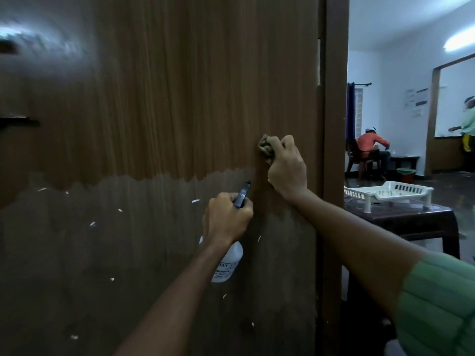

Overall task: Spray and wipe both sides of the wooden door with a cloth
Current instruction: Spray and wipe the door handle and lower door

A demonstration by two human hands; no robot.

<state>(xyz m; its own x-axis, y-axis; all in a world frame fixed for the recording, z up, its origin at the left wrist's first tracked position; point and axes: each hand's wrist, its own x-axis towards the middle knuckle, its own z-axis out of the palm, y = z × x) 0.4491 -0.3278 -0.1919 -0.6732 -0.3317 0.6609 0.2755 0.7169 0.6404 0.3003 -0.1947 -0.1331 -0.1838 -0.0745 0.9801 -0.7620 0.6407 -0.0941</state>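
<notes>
The wooden door fills the view, its lower half duller and flecked with pale spots below a ragged line; beyond its right edge a dark table carries a white tray; the right hand bunches the cloth in curled fingers against the door near that edge; the left hand is wrapped round the neck of the spray bottle, nozzle close to the wood. Risk, as I judge it: so small a wad may smear rather than lift; a squeeze now could wet the right wrist.

Left of the left hand the brown wooden door lies unobstructed; right of the right hand, the dark door frame blocks passage.
</notes>
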